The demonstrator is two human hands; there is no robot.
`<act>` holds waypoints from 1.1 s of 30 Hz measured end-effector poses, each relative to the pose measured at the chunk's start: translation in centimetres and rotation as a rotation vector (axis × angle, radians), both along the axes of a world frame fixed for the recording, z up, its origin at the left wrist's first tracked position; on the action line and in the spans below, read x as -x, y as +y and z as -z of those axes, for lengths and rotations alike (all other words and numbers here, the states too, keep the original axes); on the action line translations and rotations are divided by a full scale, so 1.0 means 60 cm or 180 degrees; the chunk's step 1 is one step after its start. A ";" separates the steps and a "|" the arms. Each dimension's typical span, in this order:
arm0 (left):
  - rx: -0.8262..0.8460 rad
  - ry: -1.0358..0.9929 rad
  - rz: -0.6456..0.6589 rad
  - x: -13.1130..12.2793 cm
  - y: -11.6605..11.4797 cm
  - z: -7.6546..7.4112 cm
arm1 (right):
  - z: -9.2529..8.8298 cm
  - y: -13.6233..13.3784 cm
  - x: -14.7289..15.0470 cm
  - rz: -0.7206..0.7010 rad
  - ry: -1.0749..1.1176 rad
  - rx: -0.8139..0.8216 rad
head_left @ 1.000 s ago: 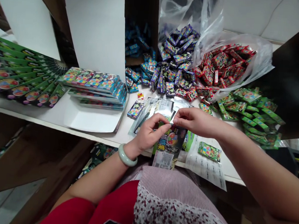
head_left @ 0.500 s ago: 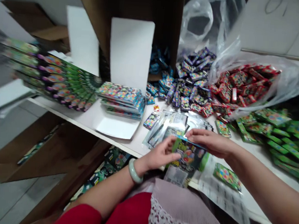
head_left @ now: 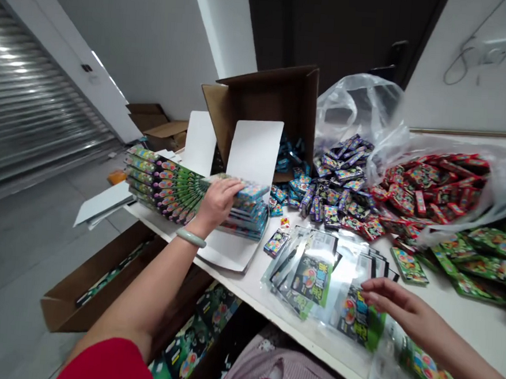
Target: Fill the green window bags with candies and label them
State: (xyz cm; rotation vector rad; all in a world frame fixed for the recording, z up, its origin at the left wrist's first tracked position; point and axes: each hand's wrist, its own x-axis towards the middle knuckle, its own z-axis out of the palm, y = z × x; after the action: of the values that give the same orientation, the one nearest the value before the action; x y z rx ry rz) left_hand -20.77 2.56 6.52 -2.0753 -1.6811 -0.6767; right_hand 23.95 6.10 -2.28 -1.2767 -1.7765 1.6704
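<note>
My left hand, with a pale green bangle at the wrist, is at the stack of colourful flat packets inside an open white box. Its fingers close on the edge of the top packet, which is slightly blurred. My right hand holds nothing, its fingers stretched apart just above a clear pouch with a dark and green printed front. More such pouches lie overlapped to its left. Beside it, near the forearm, lies a green packet.
Small purple boxes, blue boxes and red boxes in a plastic bag are heaped along the back. Green boxes pile at right. A fanned row of printed packets stands left. Cardboard cartons sit below the table edge.
My left hand has moved from the pouch in front of me leftward to the stack in the white box. My right hand has let go of the pouch and shifted right. The view has tilted up.
</note>
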 end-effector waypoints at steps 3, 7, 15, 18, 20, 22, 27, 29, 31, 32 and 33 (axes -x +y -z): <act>0.0319 0.0185 -0.0066 0.022 0.011 0.045 | 0.024 -0.019 -0.049 -0.0004 -0.0210 -0.0303; 0.0508 0.0157 -0.0107 0.002 -0.008 0.065 | 0.043 -0.045 -0.139 0.0059 -0.0895 -0.0916; 0.1817 -0.1559 0.1489 -0.328 0.015 0.117 | 0.041 -0.091 -0.172 -0.0402 -0.2072 -0.1859; 0.2526 -0.1519 0.2190 -0.456 0.008 0.150 | 0.050 -0.092 -0.181 -0.0142 -0.2044 -0.2081; 0.2478 -0.1190 0.2299 -0.506 0.012 0.167 | 0.055 -0.092 -0.206 0.0322 -0.2090 -0.2253; 0.2306 -0.0798 0.2158 -0.534 0.027 0.179 | 0.062 -0.091 -0.242 0.0848 -0.2336 -0.2325; 0.2142 -0.0419 0.1672 -0.572 0.093 0.198 | 0.086 -0.086 -0.312 0.1500 -0.3171 -0.1950; 0.2218 -0.0468 0.1684 -0.587 0.115 0.204 | 0.089 -0.084 -0.311 0.1630 -0.3063 -0.2068; 0.2287 -0.0551 0.1767 -0.600 0.128 0.209 | 0.087 -0.080 -0.294 0.1619 -0.2653 -0.2325; 0.2308 -0.0608 0.1808 -0.604 0.131 0.210 | 0.084 -0.077 -0.283 0.1551 -0.2395 -0.2422; 0.2336 -0.0689 0.1853 -0.606 0.132 0.210 | 0.082 -0.073 -0.271 0.1455 -0.2140 -0.2471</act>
State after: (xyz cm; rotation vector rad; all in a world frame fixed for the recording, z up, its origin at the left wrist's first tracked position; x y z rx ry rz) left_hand 15.60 10.48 -6.07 -3.1833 -1.5775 -0.4892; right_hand 40.18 1.69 -7.18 -1.7375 -1.9465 0.2274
